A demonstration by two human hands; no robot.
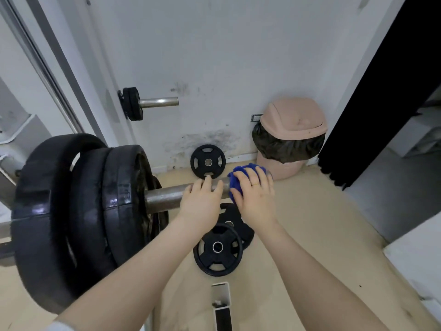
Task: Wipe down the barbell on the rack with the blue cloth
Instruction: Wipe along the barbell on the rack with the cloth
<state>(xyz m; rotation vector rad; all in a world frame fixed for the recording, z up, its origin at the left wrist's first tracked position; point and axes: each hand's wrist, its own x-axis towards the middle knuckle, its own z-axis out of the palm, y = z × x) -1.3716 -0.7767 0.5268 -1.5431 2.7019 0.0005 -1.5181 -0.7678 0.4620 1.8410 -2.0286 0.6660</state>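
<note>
Both forearms reach up from the bottom edge toward the bar, so I start there and work across. Furthest left, the stacked black plates (pixel 78 211) sit loaded on the barbell (pixel 164 195), and the bare steel sleeve runs rightward out of them. That sleeve is where the step is happening.

My left hand (pixel 202 199) rests on top of the sleeve just beyond the plates, fingers laid over the steel and only lightly curved, steadying more than gripping. I judge its job is to stop the sleeve from spinning, so I want to press down firmly enough that the bar does not roll under the rubbing.

Just beside it, my right hand (pixel 254 195) grips the blue cloth (pixel 238 180), fingers curled over the bunched fabric, which is wrapped round the outer end of the sleeve. To wipe well, I think I should keep the cloth folded all the way around the steel, squeeze, and twist while drawing it along, so the underside gets cleaned too. The stretch under my left hand and up to the plates looks unwiped from here, so I would shift that hand to let the cloth pass.

Below lie loose plates on the floor (pixel 310 223); I should keep my feet clear of them. Further right stands a pink bin (pixel 292 130) against the wall.
</note>
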